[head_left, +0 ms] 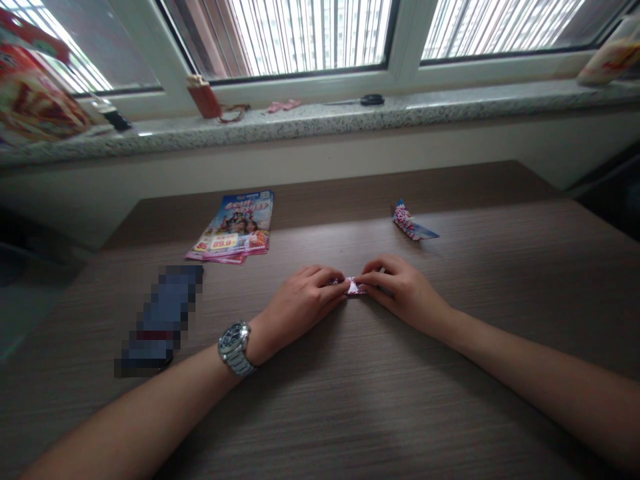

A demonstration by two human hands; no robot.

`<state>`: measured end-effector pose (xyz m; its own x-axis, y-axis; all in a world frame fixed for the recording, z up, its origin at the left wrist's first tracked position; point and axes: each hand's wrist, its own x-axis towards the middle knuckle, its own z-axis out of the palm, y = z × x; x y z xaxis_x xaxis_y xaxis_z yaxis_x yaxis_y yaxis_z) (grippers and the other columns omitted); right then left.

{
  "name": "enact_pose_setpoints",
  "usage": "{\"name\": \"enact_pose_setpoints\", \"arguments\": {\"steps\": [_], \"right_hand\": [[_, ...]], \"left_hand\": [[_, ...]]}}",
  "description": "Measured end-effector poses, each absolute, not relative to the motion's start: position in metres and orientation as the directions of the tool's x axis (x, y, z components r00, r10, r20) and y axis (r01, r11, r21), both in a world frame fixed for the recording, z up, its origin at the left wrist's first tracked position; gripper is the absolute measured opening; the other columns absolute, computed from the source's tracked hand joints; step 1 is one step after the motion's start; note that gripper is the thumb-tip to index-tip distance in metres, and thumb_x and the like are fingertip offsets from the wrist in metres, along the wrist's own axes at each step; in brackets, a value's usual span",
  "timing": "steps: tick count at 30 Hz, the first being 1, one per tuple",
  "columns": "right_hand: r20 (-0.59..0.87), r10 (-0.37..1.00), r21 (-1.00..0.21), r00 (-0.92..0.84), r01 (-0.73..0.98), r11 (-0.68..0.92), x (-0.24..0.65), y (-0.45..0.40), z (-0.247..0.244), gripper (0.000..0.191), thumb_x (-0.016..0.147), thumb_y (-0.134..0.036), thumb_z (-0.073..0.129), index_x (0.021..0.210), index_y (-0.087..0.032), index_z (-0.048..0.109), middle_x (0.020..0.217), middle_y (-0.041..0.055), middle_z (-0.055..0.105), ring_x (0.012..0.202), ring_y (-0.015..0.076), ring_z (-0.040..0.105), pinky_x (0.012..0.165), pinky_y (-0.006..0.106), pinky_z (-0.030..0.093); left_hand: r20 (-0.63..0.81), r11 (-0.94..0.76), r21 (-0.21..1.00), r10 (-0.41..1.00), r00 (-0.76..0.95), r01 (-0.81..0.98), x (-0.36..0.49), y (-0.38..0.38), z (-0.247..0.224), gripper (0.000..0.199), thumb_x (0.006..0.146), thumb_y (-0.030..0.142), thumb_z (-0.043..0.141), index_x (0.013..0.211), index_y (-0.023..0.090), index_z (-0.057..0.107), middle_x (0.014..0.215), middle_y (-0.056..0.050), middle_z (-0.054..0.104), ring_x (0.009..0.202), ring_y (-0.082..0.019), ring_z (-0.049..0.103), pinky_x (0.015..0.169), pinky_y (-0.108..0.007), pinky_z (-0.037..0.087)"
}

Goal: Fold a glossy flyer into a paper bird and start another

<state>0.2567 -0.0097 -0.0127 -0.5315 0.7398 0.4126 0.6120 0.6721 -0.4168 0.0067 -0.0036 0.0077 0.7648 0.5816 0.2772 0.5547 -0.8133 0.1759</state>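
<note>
A small folded piece of printed paper (pixel 356 288), white with pink and dark marks, lies on the wooden table between my hands. My left hand (pixel 305 293), with a metal watch (pixel 235 348) on its wrist, pinches the paper's left end. At the other end, the fingers of my right hand (pixel 403 290) are closed on it. Fingertips hide much of the paper, so its full shape cannot be made out. Beyond my right hand stands a folded paper piece (pixel 411 223) with pink-and-white and blue printing, its pointed ends raised.
A stack of printed flyers (pixel 237 227) lies at the back left. Nearer, a pixelated dark slab (pixel 163 320) rests on the table. Along the stone windowsill (pixel 300 127) are scissors (pixel 370 100), pink paper scraps (pixel 284 105), a red case (pixel 204 99) and a colourful bag (pixel 37 93).
</note>
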Motion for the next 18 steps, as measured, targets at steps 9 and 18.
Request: {"name": "enact_pose_setpoints", "arguments": {"steps": [9,18], "right_hand": [[0.394,0.684,-0.34,-0.613,0.594,0.729,0.2585,-0.0127,-0.0081,0.022,0.099,-0.032,0.063,0.114,-0.021,0.074,0.107,0.0105,0.07,0.098,0.0251,0.062,0.087,0.041,0.052],[0.398,0.67,-0.335,-0.626,0.581,0.742,0.2601,-0.0121,-0.0089,0.025,0.101,-0.032,0.059,0.12,-0.02,0.071,0.108,0.0103,0.07,0.098,0.0248,0.062,0.087,0.041,0.052]], "left_hand": [[0.277,-0.803,0.232,0.595,0.754,0.549,0.0067,-0.0039,0.0087,0.027,0.105,0.029,0.051,0.124,0.023,0.069,0.108,-0.007,0.069,0.094,-0.019,0.063,0.082,-0.033,0.053],[0.314,-0.794,0.275,0.607,0.73,0.541,0.0054,-0.0046,0.0093,0.026,0.106,0.029,0.05,0.122,0.021,0.07,0.101,-0.006,0.07,0.088,-0.017,0.064,0.077,-0.029,0.051]]}}
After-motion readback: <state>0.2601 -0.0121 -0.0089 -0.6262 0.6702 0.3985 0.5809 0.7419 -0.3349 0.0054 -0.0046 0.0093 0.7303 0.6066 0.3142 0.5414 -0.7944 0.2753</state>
